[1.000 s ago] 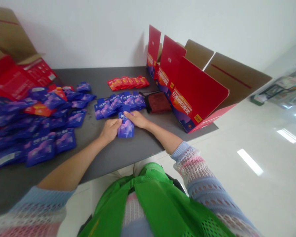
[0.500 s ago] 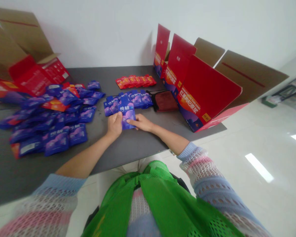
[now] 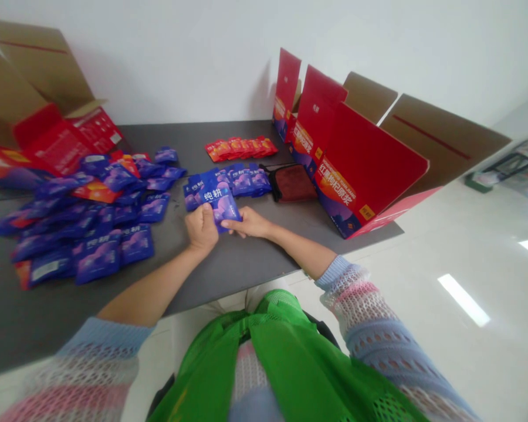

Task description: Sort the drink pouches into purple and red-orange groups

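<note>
Between my two hands is a blue-purple pouch [image 3: 216, 196] with white lettering, held tilted over the table. My left hand [image 3: 201, 227] is closed on its lower left edge, thumb on top. My right hand [image 3: 249, 223] pinches its lower right corner. Just behind it lies a row of like blue pouches [image 3: 243, 179], overlapping one another. Farther back, red-orange pouches [image 3: 241, 147] form a second overlapping row. To the left spreads a loose heap of blue pouches [image 3: 99, 252], with a few orange ones [image 3: 97, 190] among them.
Open red cartons [image 3: 369, 170] stand along the table's right side, flaps up. Another open carton [image 3: 57, 138] is at the back left. A dark brown pouch-like item [image 3: 294, 183] lies beside the blue row. The grey table [image 3: 229, 272] ends just in front of me.
The held pouch has turned anticlockwise and now leans to the left. Both hands keep hold of it, and my left hand has shifted slightly down. The rows and heap look unchanged.
</note>
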`<control>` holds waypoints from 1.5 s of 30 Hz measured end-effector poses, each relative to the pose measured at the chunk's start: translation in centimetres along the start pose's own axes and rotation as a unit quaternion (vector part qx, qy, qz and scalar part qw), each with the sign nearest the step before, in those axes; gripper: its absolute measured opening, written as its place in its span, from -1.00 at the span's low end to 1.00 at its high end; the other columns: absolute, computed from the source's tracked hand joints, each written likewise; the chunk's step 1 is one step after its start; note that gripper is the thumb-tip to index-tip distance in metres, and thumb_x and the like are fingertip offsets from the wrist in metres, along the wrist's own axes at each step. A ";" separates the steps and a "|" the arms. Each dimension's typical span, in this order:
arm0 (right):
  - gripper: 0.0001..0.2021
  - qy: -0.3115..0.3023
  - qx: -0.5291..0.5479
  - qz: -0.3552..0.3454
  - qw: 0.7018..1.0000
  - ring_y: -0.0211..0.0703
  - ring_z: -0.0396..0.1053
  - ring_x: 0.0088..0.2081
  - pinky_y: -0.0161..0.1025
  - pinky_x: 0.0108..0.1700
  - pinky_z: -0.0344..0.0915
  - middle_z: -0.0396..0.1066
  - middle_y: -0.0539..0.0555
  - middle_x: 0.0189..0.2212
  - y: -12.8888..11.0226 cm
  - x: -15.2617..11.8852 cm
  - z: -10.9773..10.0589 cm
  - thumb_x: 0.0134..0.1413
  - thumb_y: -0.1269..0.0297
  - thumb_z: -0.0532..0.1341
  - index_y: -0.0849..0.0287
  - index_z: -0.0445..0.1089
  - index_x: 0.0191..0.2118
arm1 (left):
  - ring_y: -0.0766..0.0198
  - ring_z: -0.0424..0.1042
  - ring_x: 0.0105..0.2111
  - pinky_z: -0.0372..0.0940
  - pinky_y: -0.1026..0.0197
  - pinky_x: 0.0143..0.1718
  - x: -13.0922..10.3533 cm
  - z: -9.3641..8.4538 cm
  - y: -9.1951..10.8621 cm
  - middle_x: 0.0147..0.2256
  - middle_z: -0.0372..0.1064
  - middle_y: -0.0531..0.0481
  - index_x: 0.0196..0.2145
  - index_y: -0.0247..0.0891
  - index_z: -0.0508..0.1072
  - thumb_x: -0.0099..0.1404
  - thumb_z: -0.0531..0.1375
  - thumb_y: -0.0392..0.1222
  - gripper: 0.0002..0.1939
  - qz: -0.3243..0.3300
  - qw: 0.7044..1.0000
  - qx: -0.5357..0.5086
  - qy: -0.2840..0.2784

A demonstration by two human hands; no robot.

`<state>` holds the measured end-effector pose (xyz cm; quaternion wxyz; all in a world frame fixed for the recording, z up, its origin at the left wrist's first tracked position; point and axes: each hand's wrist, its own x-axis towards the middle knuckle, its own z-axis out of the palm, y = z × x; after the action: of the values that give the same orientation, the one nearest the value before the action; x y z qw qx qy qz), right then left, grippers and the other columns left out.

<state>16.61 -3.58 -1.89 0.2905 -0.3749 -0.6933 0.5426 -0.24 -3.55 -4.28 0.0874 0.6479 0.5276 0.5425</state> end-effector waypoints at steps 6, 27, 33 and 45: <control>-0.45 -0.001 0.040 0.004 0.999 -0.42 0.12 -0.75 -0.42 -0.65 0.06 0.32 -0.09 -0.75 -0.8 -0.1 0.0 0.04 -0.23 0.26 0.27 0.37 -0.48 | 0.32 0.05 -0.59 -0.12 0.19 -0.47 0.1 0.1 0.0 -0.65 0.03 0.07 -0.60 -0.20 0.13 0.44 -0.11 0.01 -0.53 -0.002 0.999 0.030 0.020; -0.72 0.360 -0.256 -0.002 0.897 -0.27 0.30 -0.43 -0.34 -0.33 0.05 0.40 -0.06 -0.53 -4.1 -1.6 -4.1 0.23 0.04 0.24 0.14 0.55 -0.22 | 0.30 0.05 -0.58 -0.11 0.20 -0.47 1.0 -0.8 2.3 -0.64 0.04 0.07 -0.61 -0.21 0.14 0.43 -0.02 -0.08 -0.56 -0.065 0.992 0.019 -0.105; -0.75 0.348 -0.275 0.009 0.896 -0.26 0.30 -0.44 -0.33 -0.34 0.04 0.39 -0.06 -0.53 -4.0 -1.6 -4.0 0.24 0.06 0.23 0.13 0.54 -0.24 | 0.31 0.11 -0.63 -0.01 0.23 -0.54 2.3 -0.5 1.6 -0.67 0.10 0.07 -0.66 -0.20 0.13 0.40 0.00 -0.07 -0.53 -0.159 0.975 -0.052 -0.145; -0.77 0.288 -0.350 0.034 0.891 -0.19 0.41 -0.35 -0.30 -0.29 0.15 0.51 -0.02 -0.41 -3.3 -1.2 -3.9 0.24 0.06 0.23 0.08 0.54 -0.22 | 0.05 0.47 -0.47 0.20 0.19 -0.49 0.7 -1.2 3.4 -0.49 0.50 -0.21 -0.54 -0.23 0.47 0.36 -0.04 0.02 -0.53 -0.114 0.907 0.199 -0.353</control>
<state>19.75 -2.97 2.31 0.3093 -0.6153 -0.7109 0.1428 0.68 -5.03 -1.06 0.1983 0.7365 0.6294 0.1485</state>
